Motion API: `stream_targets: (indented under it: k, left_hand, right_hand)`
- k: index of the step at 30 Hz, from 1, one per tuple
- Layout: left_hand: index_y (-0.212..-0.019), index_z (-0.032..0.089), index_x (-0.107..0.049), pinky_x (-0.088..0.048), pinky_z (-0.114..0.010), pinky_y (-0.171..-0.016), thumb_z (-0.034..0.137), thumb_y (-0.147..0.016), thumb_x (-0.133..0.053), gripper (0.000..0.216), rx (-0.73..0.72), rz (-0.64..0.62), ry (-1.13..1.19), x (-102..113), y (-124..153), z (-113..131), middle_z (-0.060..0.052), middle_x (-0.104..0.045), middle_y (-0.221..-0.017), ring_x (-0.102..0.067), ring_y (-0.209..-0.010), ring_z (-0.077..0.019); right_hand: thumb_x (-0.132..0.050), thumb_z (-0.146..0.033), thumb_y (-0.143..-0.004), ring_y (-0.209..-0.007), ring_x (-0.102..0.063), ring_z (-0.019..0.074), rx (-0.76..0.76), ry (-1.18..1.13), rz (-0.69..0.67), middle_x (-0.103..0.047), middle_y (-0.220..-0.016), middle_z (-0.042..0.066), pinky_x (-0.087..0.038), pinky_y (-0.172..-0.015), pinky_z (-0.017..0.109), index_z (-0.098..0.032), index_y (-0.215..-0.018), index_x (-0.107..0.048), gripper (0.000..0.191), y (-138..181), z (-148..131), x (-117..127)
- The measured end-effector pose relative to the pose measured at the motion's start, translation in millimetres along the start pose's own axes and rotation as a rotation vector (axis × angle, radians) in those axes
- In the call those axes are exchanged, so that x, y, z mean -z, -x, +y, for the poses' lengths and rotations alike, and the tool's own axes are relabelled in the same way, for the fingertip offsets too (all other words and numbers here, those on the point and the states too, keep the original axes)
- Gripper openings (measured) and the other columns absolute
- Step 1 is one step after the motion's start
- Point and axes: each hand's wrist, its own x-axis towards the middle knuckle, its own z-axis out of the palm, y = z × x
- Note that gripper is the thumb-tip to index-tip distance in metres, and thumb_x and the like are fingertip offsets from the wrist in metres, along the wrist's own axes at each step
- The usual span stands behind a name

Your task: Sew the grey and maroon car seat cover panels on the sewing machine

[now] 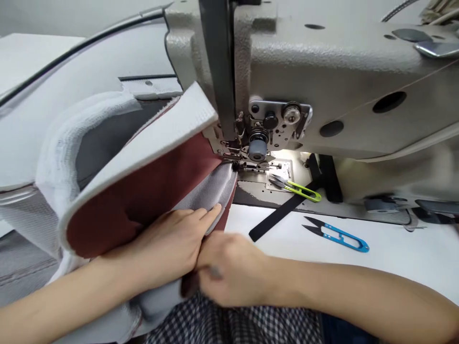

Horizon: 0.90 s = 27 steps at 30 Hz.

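Observation:
Maroon fabric with a white padded backing [143, 177] is folded up beside the sewing machine's needle area [233, 160]. Beneath the fold, a strip of grey ribbed fabric [211, 186] runs to the presser foot, with a maroon edge along its right side. My left hand [179, 239] rests on the grey fabric, fingers curled over it; their tips are partly hidden. Just right of it, my right hand [233, 270] is closed in a blurred fist on the near edge of the fabric. What lies inside that fist is mostly covered.
Yellow-green thread snips [301, 190] lie by the needle plate, across a black strap [276, 217]. Blue thread snips [344, 238] are on the white tabletop [394, 248]. The machine's arm [322, 71] spans above. Bulky white and grey material [60, 143] spreads left.

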Motion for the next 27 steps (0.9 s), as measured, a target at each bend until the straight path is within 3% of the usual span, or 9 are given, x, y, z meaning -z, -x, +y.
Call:
stream_targets:
  k: [2, 4, 7, 10, 13, 18, 21, 24, 27]
  left_hand:
    - [-0.147, 0.014, -0.039, -0.052, -0.042, -0.089, 0.011, -0.086, -0.042, 0.062, 0.042, -0.063, 0.015, 4, 1, 4, -0.012, -0.066, -0.117, -0.064, -0.105, -0.0263]
    - [-0.142, 0.015, -0.046, -0.052, -0.045, -0.089, 0.005, -0.082, -0.042, 0.061, 0.069, -0.098, 0.008, 6, 1, 8, -0.013, -0.065, -0.121, -0.064, -0.105, -0.0283]
    - [-0.111, 0.017, -0.067, -0.053, -0.045, -0.081, 0.001, -0.079, -0.042, 0.044, 0.071, -0.098, 0.013, 7, 1, 11, -0.011, -0.07, -0.105, -0.067, -0.092, -0.0289]
    - [-0.083, 0.018, -0.069, -0.052, -0.042, -0.069, 0.004, -0.078, -0.045, 0.028, 0.063, -0.089, 0.016, 7, 0, 11, -0.009, -0.07, -0.081, -0.066, -0.072, -0.0275]
    - [-0.087, 0.017, -0.068, -0.052, -0.042, -0.068, 0.006, -0.078, -0.049, 0.024, 0.062, -0.041, -0.022, 5, 0, 10, -0.01, -0.07, -0.083, -0.066, -0.072, -0.0286]
    - [-0.111, 0.014, -0.062, -0.053, -0.046, -0.078, 0.002, -0.082, -0.039, 0.039, 0.052, -0.037, -0.017, 4, 2, 9, -0.013, -0.068, -0.104, -0.067, -0.09, -0.0298]
    - [-0.128, 0.013, -0.053, -0.053, -0.047, -0.079, -0.002, -0.081, -0.032, 0.054, 0.022, -0.023, -0.022, 7, 3, 10, -0.014, -0.067, -0.108, -0.067, -0.094, -0.0306]
    - [-0.111, 0.012, -0.061, -0.052, -0.047, -0.077, -0.002, -0.081, -0.031, 0.044, 0.051, -0.053, -0.009, 10, 1, 12, -0.014, -0.068, -0.098, -0.067, -0.088, -0.0317]
    - [-0.107, 0.014, -0.063, -0.052, -0.048, -0.08, 0.001, -0.081, -0.036, 0.04, 0.074, -0.075, 0.025, 10, 0, 13, -0.013, -0.068, -0.102, -0.067, -0.092, -0.0333]
  right_hand:
    - [-0.043, -0.013, -0.084, -0.093, -0.061, 0.0187, -0.201, -0.014, 0.207, -0.066, -0.09, 0.009, -0.053, -0.087, 0.03, -0.015, -0.085, -0.061, 0.019, 2, 5, 19]
    - [-0.039, -0.01, -0.085, -0.119, -0.054, 0.0249, -0.242, 0.101, 0.286, -0.063, -0.113, 0.018, -0.048, -0.102, 0.039, -0.007, -0.103, -0.061, 0.028, -7, 10, 31]
    - [-0.045, -0.007, -0.083, -0.133, -0.044, 0.0312, -0.177, 0.304, 0.079, -0.058, -0.129, 0.024, -0.035, -0.116, 0.044, 0.002, -0.116, -0.059, 0.037, -44, 19, 33]
    - [-0.048, -0.007, -0.082, -0.11, -0.063, 0.0289, -0.288, 0.336, -0.118, -0.069, -0.105, 0.018, -0.048, -0.1, 0.038, -0.003, -0.1, -0.067, 0.028, -84, 25, 31]
    - [-0.047, -0.009, -0.082, -0.092, -0.068, 0.0262, -0.441, 0.309, -0.133, -0.071, -0.093, 0.012, -0.055, -0.083, 0.036, -0.01, -0.093, -0.07, 0.025, -92, 25, 35]
    - [-0.048, -0.01, -0.083, -0.136, -0.042, 0.0277, -0.243, 0.373, 0.12, -0.055, -0.136, 0.019, -0.039, -0.112, 0.038, -0.004, -0.118, -0.065, 0.039, -41, 21, 30]
    - [-0.047, -0.011, -0.084, -0.139, -0.037, 0.0315, -0.282, 0.485, 0.124, -0.045, -0.147, 0.023, -0.026, -0.12, 0.048, 0.003, -0.134, -0.052, 0.052, -26, 23, 23]
    - [-0.05, -0.013, -0.085, -0.13, -0.049, 0.0311, -0.257, 0.516, 0.026, -0.056, -0.137, 0.022, -0.025, -0.119, 0.048, 0.001, -0.127, -0.058, 0.045, -41, 32, 21]
    - [-0.055, -0.016, -0.082, -0.111, -0.061, 0.0279, -0.301, 0.467, -0.012, -0.07, -0.11, 0.016, -0.04, -0.105, 0.041, -0.005, -0.115, -0.065, 0.035, -61, 44, 31]
